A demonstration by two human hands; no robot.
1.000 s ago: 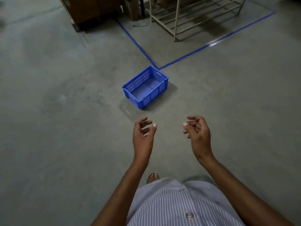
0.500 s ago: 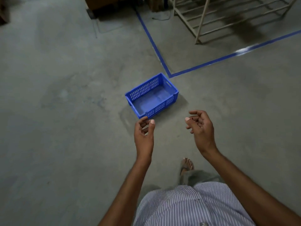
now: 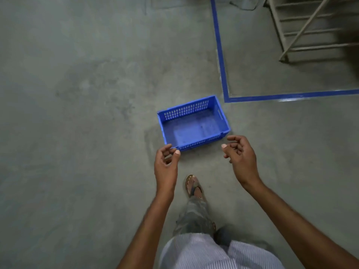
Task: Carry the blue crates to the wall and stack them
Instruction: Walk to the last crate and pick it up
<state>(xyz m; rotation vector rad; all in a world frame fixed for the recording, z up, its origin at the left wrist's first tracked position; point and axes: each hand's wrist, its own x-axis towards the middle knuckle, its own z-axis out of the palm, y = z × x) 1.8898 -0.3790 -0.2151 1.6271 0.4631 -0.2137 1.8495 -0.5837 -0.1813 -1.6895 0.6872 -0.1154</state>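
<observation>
One blue plastic crate (image 3: 194, 123) with slotted walls stands empty on the concrete floor, just ahead of me. My left hand (image 3: 166, 165) hovers in front of its near left corner, fingers curled loosely and holding nothing. My right hand (image 3: 240, 154) hangs off the near right corner, also half curled and empty. Neither hand touches the crate. My foot in a sandal (image 3: 193, 186) steps forward between my arms.
Blue floor tape (image 3: 220, 55) marks a corner just beyond the crate and runs off to the right. A beige metal rack frame (image 3: 303, 30) stands inside that taped zone at the top right. Bare concrete lies to the left.
I have walked closer to the crate, so it now sits right in front of my hands. Both hands have stayed raised and spread apart to about the crate's width.
</observation>
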